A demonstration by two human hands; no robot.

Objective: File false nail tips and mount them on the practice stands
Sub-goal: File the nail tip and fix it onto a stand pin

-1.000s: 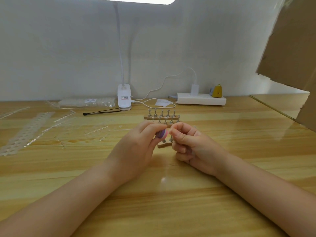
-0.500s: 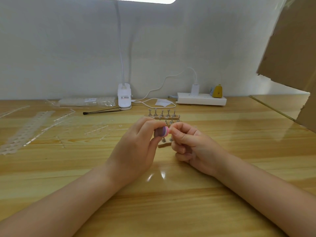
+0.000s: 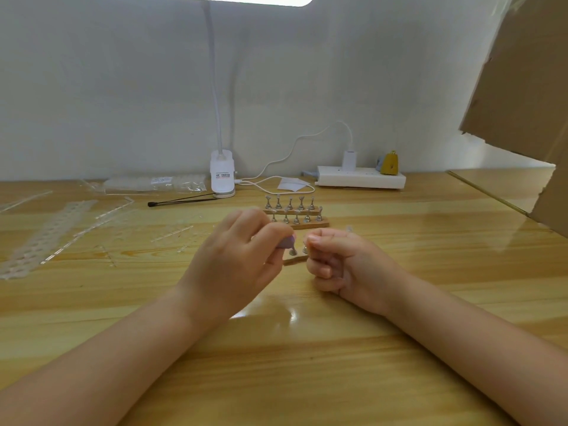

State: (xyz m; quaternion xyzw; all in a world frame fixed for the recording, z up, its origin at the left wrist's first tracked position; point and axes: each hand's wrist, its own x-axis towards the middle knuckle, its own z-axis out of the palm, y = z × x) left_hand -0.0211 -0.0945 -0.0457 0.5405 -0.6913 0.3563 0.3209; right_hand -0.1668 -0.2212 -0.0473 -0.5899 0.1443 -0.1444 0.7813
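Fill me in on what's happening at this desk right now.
A person is working on false nail tips over a wooden table. The left hand pinches a small purple file block, and the right hand pinches something tiny at its fingertips, likely a clear nail tip, though it is too small to confirm. Both meet just above a near practice stand. Two more stands sit behind with bare metal holders.

1. The counter (image 3: 399, 272) is showing glossy, varnished wood, reflecting the lamp.
2. The practice stands (image 3: 296, 214) are showing shiny metal pegs on matt wooden bases.
3. The power strip (image 3: 361, 181) is looking like smooth white plastic.
4. The cardboard (image 3: 522, 87) is looking matt brown.
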